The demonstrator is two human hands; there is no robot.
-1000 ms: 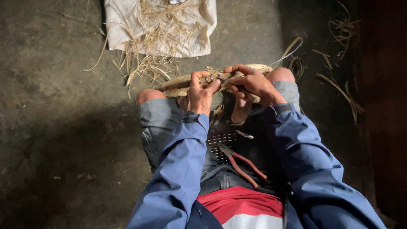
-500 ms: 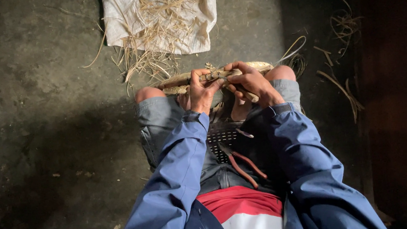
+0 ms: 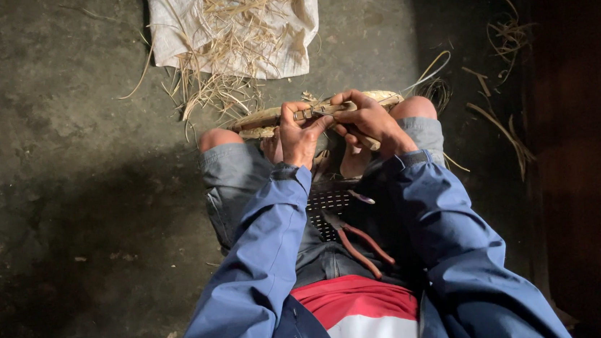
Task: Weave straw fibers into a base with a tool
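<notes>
A flat woven basket [image 3: 259, 121] of pale straw rests across my knees, tilted on its rim. My left hand [image 3: 299, 134] grips the basket's rim near the middle, thumb on top. My right hand [image 3: 368, 118] is closed on the rim just to the right, fingers curled over a strip of cane along the edge. The two hands touch each other. Both arms wear blue jacket sleeves.
Red-handled pliers [image 3: 356, 240] lie in my lap on a dark perforated stool seat [image 3: 326, 201]. A white cloth [image 3: 234, 26] strewn with loose straw lies on the concrete floor ahead. Cane strips [image 3: 500, 126] lie scattered at the right beside a dark wall.
Both hands have stayed on the basket rim, with only small shifts of the fingers. The view has barely moved.
</notes>
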